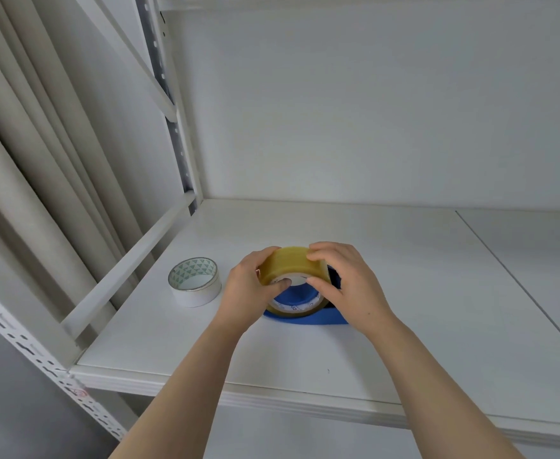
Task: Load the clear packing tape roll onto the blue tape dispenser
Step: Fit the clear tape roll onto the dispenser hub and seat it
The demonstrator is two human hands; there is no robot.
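Note:
The clear packing tape roll [291, 264], yellowish with a white core, sits tilted over the blue tape dispenser [308, 318] on the white shelf. Blue shows through the roll's core hole. My left hand [247, 286] grips the roll's left side, thumb on the core rim. On the right side my right hand [344, 283] holds the roll, fingers over its top and thumb at the core. Most of the dispenser is hidden under the roll and my hands; only its lower blue edge and a dark part at the right show.
A second tape roll [195, 281], white with a green triangle pattern inside, stands to the left on the shelf board [305, 356]. A white metal shelf post [176, 127] and side rail lie at the left. Beige curtains hang beyond them. A seam crosses the shelf at right.

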